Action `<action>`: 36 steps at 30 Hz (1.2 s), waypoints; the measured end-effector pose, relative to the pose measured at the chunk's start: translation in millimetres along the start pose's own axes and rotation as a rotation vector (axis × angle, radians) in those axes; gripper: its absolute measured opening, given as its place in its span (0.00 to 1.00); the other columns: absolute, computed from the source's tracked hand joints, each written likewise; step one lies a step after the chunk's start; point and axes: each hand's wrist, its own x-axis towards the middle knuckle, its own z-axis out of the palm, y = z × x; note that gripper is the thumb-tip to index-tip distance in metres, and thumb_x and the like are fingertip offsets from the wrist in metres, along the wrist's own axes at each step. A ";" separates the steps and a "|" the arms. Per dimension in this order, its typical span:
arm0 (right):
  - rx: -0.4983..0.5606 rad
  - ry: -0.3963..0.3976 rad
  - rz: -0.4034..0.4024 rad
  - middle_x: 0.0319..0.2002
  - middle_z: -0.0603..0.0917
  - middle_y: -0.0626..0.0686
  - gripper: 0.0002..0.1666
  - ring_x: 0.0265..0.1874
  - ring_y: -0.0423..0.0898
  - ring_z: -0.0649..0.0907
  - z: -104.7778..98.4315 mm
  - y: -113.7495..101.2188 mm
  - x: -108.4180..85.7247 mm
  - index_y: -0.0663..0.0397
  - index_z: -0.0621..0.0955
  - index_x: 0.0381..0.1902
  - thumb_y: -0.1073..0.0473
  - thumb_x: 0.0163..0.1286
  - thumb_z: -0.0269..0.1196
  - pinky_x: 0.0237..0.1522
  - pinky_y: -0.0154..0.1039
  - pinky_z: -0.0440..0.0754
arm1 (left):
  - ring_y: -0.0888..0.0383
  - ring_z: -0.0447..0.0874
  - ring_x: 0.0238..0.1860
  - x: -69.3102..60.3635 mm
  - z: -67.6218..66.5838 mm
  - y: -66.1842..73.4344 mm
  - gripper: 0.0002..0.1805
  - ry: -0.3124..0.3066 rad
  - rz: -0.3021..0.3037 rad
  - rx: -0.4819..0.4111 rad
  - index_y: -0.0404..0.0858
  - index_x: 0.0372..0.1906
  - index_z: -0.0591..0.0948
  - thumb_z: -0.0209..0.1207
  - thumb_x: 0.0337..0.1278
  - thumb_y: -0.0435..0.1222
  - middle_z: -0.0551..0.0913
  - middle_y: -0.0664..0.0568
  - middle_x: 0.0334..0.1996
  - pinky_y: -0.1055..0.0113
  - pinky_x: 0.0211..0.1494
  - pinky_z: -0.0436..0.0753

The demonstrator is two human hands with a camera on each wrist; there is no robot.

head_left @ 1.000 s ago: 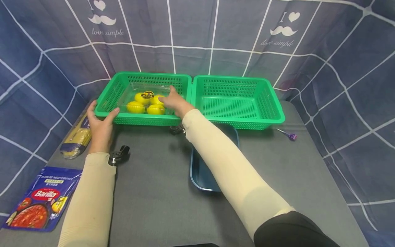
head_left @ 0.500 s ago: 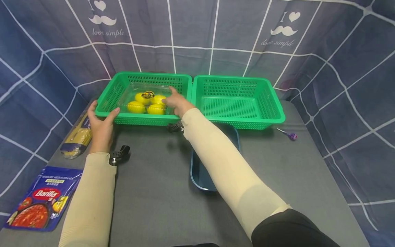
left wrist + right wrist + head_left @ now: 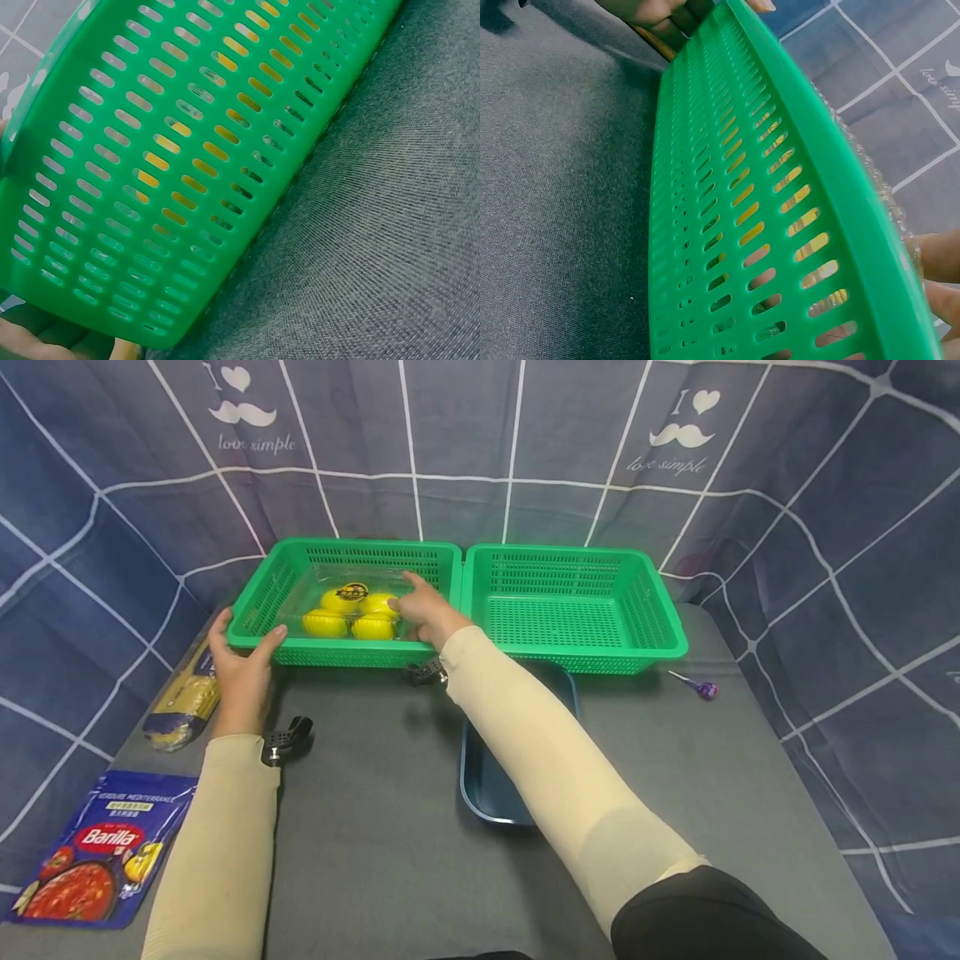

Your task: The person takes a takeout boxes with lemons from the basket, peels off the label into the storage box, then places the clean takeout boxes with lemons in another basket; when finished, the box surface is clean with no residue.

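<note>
My left hand (image 3: 242, 681) grips the left front corner of the left green basket (image 3: 341, 653), its thumb at the rim and fingers round the outer side. In that basket lies a clear plastic box (image 3: 296, 602) with several yellow, lemon-like fruits (image 3: 325, 623) and a dark printed label. My right hand (image 3: 429, 612) holds the box's right end, thumb and forefinger spread over it. Through the slots of the basket wall (image 3: 142, 112), the left wrist view shows yellow. Fingers of the right hand (image 3: 939, 262) show at the box's edge past the rim in the right wrist view.
A second green basket (image 3: 573, 652) stands beside the first. A dark blue tray (image 3: 491, 781) lies partly under my right arm. At right is a purple lollipop (image 3: 705, 690); at left are a yellow-and-blue pasta pack (image 3: 186, 702) and a Barilla pouch (image 3: 101, 852).
The head view has shifted slightly. My right thumb has moved a little to the right on the box; the left hand keeps its place on the basket.
</note>
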 end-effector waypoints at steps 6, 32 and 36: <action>-0.024 0.014 -0.018 0.82 0.58 0.54 0.44 0.73 0.59 0.69 1.1 -1.5 -3.8 0.28 0.57 0.85 0.64 0.81 0.59 0.53 0.59 0.85 | 0.52 0.59 0.75 0.7 -0.2 -1.7 0.53 0.007 0.018 -0.018 0.52 0.82 0.56 0.77 0.59 0.36 0.60 0.51 0.78 0.74 0.69 0.68; 0.063 -0.027 -0.071 0.82 0.55 0.57 0.43 0.59 0.65 0.81 -6.6 -22.0 -33.1 0.28 0.56 0.86 0.64 0.83 0.57 0.37 0.55 0.90 | 0.55 0.57 0.75 -1.8 -0.2 0.9 0.52 0.011 0.000 0.020 0.55 0.82 0.56 0.76 0.60 0.39 0.57 0.53 0.79 0.75 0.70 0.66; 0.077 -0.033 -0.081 0.82 0.56 0.59 0.44 0.43 0.58 0.86 -8.0 -22.8 -35.5 0.29 0.55 0.86 0.64 0.82 0.57 0.39 0.56 0.90 | 0.55 0.58 0.75 -2.8 1.1 1.8 0.52 0.012 -0.001 0.015 0.54 0.82 0.56 0.76 0.61 0.39 0.57 0.53 0.79 0.75 0.70 0.65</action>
